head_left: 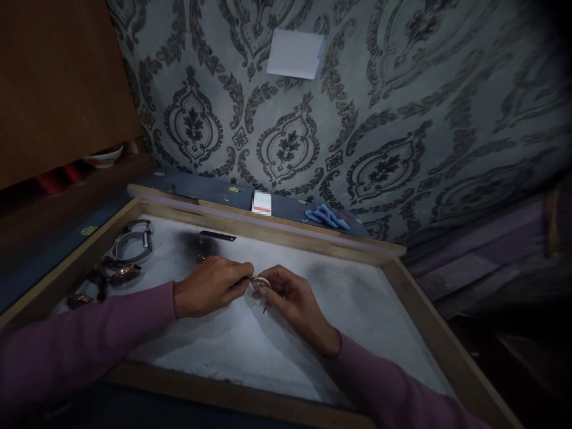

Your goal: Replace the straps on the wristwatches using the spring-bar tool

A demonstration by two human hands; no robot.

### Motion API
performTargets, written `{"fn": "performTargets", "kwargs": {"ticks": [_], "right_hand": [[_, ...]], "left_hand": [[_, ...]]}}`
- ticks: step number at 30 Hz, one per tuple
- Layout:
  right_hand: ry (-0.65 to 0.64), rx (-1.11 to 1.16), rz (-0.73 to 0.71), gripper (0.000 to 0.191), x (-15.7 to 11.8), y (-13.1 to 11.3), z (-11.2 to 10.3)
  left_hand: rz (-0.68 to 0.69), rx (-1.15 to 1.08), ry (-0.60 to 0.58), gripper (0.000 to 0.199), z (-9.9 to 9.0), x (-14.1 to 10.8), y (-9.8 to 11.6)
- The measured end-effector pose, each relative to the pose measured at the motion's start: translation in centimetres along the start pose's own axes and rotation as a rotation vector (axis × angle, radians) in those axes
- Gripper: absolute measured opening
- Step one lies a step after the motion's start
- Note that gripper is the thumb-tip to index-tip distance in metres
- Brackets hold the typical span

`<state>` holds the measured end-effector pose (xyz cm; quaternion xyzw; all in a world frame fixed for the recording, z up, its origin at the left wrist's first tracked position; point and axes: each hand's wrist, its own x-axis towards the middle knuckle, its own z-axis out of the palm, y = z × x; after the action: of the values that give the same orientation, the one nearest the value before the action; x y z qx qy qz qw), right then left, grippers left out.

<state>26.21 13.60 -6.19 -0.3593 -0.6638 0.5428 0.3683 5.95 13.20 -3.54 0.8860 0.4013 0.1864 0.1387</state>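
Observation:
Above the middle of a white-lined wooden tray, my right hand (292, 298) pinches a small round watch case (260, 283) between thumb and fingers. My left hand (214, 288) is closed, its fingertips brought up against the left edge of the case. Something thin and dark shows between those fingertips, too unclear to name. A short dark sliver pokes out below the right fingers. Left of my hands lie a wristwatch with a rose-gold case (125, 273), another watch (80, 300) partly behind my sleeve, and a silver metal band (134, 245).
The wooden tray (415, 316) has raised rims. Inside it are a flat black strip (217, 236) and small parts (201, 259). Behind stand a small white box (261, 202) and a crumpled blue cloth (327, 216). A wooden cabinet (62, 83) is at left, a patterned wall behind.

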Motion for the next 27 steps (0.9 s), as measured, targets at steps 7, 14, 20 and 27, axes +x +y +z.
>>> {"fn": "performTargets", "kwargs": {"ticks": [7,14,20,27], "right_hand": [[-0.009,-0.098,-0.059,0.02,-0.2,-0.3,-0.2],[-0.005,-0.219,-0.09,0.017,-0.3,-1.0,-0.2],[-0.014,-0.188,-0.07,0.019,-0.1,-1.2,-0.1],[-0.018,-0.071,-0.015,0.025,-0.2,-0.8,-0.1]], "left_hand": [[-0.005,-0.008,-0.009,0.016,-0.1,0.0,0.1],[0.008,-0.005,-0.012,0.015,-0.1,0.0,0.2],[0.021,-0.012,0.021,0.017,0.2,0.0,0.3],[0.015,-0.027,0.044,0.015,0.5,-0.1,0.5]]}}
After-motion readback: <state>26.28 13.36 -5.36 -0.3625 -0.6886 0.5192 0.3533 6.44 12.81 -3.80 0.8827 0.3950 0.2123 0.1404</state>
